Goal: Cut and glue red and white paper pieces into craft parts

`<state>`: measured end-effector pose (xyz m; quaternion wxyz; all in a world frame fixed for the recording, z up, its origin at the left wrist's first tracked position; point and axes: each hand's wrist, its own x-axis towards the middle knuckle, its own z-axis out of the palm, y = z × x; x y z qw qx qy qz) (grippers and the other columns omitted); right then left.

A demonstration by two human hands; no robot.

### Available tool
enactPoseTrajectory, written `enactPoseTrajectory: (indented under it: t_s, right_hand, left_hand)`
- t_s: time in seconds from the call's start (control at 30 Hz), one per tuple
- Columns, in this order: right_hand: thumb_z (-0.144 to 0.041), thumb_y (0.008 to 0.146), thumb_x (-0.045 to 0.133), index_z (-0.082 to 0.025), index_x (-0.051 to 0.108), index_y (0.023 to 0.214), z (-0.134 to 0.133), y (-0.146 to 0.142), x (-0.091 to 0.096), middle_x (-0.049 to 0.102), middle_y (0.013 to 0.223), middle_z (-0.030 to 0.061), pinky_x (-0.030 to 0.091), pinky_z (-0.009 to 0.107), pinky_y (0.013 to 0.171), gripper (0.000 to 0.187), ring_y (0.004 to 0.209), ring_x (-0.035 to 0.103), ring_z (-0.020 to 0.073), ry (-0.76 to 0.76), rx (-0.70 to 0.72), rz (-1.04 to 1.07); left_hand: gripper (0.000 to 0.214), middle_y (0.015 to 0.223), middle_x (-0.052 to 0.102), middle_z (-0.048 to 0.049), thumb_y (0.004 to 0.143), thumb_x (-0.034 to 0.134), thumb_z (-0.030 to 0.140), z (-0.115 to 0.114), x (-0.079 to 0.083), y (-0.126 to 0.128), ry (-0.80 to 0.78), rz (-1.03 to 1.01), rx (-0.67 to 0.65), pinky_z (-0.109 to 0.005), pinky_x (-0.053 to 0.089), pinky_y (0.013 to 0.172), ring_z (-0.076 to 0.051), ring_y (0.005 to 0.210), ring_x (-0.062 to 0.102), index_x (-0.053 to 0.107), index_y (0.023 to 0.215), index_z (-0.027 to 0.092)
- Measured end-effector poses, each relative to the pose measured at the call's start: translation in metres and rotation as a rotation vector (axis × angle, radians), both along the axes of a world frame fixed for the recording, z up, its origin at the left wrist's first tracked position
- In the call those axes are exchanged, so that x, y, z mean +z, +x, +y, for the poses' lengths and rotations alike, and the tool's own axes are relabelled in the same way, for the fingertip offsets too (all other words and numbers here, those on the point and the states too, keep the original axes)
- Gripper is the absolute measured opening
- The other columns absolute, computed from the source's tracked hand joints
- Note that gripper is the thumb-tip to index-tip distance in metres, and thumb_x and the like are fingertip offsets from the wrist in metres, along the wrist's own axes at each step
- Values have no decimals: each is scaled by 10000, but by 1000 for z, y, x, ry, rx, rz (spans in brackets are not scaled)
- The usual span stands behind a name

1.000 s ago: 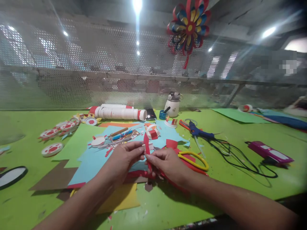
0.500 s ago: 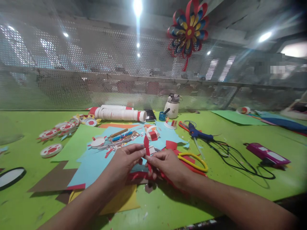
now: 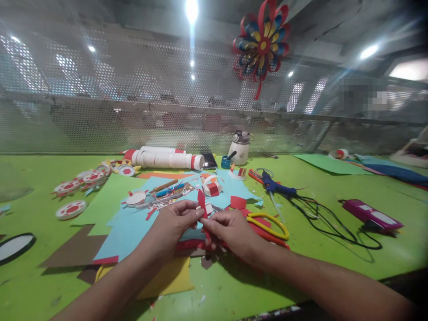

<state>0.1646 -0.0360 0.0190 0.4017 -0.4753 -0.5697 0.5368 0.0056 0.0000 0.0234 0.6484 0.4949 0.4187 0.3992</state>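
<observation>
Close together over the middle of the table, both hands pinch a red paper strip (image 3: 201, 199). My left hand (image 3: 175, 225) is closed with thumb and forefinger at the strip's left side, where a small white bit shows. Thumb and forefinger of my right hand (image 3: 232, 229) press on the strip's lower part, and the fingers hide some of it. Beside the right hand lie scissors with a yellow handle loop (image 3: 269, 216). Beyond the hands sits a white paper ring with red patches (image 3: 212, 186). Under the left hand spreads light blue paper (image 3: 125, 232).
A blue glue gun (image 3: 282, 189) and its black cable lie right, near a purple power strip (image 3: 371, 216). White paper rolls (image 3: 163, 159) and a bottle (image 3: 239, 149) stand at the back. Left are red-and-white paper discs (image 3: 71, 209). A paper flower (image 3: 263, 44) hangs above.
The red strip's upper end has tipped slightly left between my fingers. Both hands stay in nearly the same place and keep their grip.
</observation>
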Motion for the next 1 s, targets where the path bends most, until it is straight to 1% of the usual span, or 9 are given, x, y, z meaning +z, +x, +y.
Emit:
enactPoseTrajectory:
  t_s: [0.1, 0.17, 0.4, 0.53, 0.67, 0.73, 0.8, 0.93, 1.0]
  right_hand:
    - [-653, 761, 618, -131, 624, 584, -1, 1, -1, 565, 464, 4, 288, 193, 370, 551, 382, 460, 70, 41, -6, -50]
    - [-648, 776, 606, -132, 623, 578, -1, 2, -1, 561, 460, 6, 294, 196, 368, 552, 375, 453, 68, 59, -5, -71]
    - [-653, 730, 651, -137, 607, 554, -1, 0, 1, 550, 453, -3, 260, 188, 348, 547, 356, 415, 53, 14, 5, -5]
    - [-619, 771, 633, -127, 623, 565, 0, 2, 1, 551, 451, 1, 271, 195, 353, 533, 350, 414, 53, 45, 4, -59]
    - [-519, 774, 669, -127, 635, 607, -2, 3, 2, 581, 493, 10, 320, 201, 387, 427, 399, 462, 71, 73, 23, -72]
    - [-480, 753, 692, -126, 650, 657, -3, 2, 2, 604, 525, 15, 324, 203, 394, 369, 412, 470, 75, 50, 33, -37]
    - [-465, 751, 689, -130, 650, 680, -3, 2, 1, 607, 537, 13, 324, 206, 395, 345, 420, 480, 82, 47, 6, -11]
    - [-430, 779, 673, -145, 633, 670, -2, 2, 0, 579, 548, -9, 367, 220, 450, 307, 464, 492, 90, 146, -51, -18]
    - [-422, 797, 661, -150, 643, 697, -2, 4, 1, 600, 589, -3, 406, 234, 500, 290, 509, 511, 99, 205, -71, -28]
  left_hand:
    - [349, 703, 650, -10, 594, 827, 395, 0, 2, 0, 10, -22, -1, -272, 479, 551, -169, 639, 606, 622, 784, 188]
    - [344, 720, 657, -12, 599, 824, 398, -1, 2, -1, 1, -17, -15, -267, 472, 551, -175, 663, 613, 624, 790, 193]
    - [321, 658, 614, 11, 587, 835, 362, -3, 1, -1, 11, -22, -38, -247, 451, 568, -140, 621, 569, 618, 734, 176]
    - [317, 694, 627, 2, 595, 829, 369, -3, 1, 0, -10, -41, -52, -257, 457, 574, -147, 639, 563, 616, 728, 176]
    - [301, 684, 619, 4, 624, 816, 379, -2, 3, -1, 73, -4, -20, -246, 440, 596, -130, 636, 542, 636, 728, 162]
    - [315, 684, 619, 3, 616, 821, 385, -2, 4, -2, 71, 6, -11, -250, 437, 587, -135, 632, 546, 642, 745, 161]
    - [328, 685, 626, -1, 612, 825, 388, -2, 5, -2, 55, 3, -13, -252, 434, 582, -142, 634, 558, 649, 775, 163]
    - [334, 676, 623, 8, 623, 827, 379, 0, 3, -2, 58, -52, 0, -231, 411, 588, -118, 619, 538, 666, 820, 163]
    - [318, 672, 621, 12, 625, 829, 358, 2, 1, -3, 62, -77, 14, -222, 404, 599, -113, 629, 534, 676, 828, 167]
